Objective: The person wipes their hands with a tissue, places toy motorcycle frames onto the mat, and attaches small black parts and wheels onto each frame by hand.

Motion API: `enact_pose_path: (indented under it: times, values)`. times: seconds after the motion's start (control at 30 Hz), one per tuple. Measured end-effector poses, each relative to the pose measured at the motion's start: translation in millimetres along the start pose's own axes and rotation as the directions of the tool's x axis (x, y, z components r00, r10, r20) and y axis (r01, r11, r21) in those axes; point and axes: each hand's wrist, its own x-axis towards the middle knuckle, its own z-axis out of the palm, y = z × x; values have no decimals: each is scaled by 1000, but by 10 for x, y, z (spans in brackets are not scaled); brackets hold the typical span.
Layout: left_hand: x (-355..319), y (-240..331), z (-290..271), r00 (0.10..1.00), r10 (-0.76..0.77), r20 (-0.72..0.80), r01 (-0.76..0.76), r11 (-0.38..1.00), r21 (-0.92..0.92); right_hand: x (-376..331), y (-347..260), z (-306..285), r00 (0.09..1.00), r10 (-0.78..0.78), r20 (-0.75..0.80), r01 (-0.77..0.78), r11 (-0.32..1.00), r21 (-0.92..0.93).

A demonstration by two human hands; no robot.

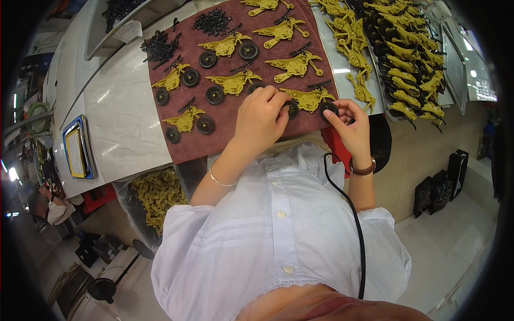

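Currently the work in hand appears to be fitting wheels to a yellow toy motorcycle body [309,98] that lies on the maroon mat [225,136] directly between the two hands. The left hand [261,119] rests palm down on the mat, fingers curled and close together, with its fingertips on a black wheel [292,109] at the rear end of that body; whether the wheel is pinched or only pressed cannot be told. The right hand [350,124] holds a second black wheel [328,108] in a narrow pinch between thumb and forefinger, touching the front end of the same body. Beyond the left hand, further up the mat, lie finished motorcycles [182,121] with both wheels on, and near the far edge sit small heaps of loose black parts [212,21]. Beyond the right hand, a tray [383,104] holds a dense pile of bare yellow bodies [407,59]. Judging by this layout, the step is about halfway through the row. The next move likely calls for aligning each wheel hub with its fork and pressing squarely, while the opposite hand steadies the body against sliding on the mat.
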Motion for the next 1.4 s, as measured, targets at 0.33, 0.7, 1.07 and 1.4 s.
enact_pose_path:
  times: [0.33,0.7,1.07,1.4]
  values:
    - [91,59,94,995,94,-26,-96,994,-57,-1,-146,-46,986,-6,-164,-52,938,-342]
    - [0,24,338,988,152,-9,-151,986,78,642,-519,64,936,-62,347,-246,591,768]
    - [-156,-77,264,964,214,-158,-215,977,7,973,-553,626,835,-270,480,396,900,-184]
    - [-159,-203,130,992,37,-122,-19,989,146,1381,-871,635,752,-528,395,645,713,-274]
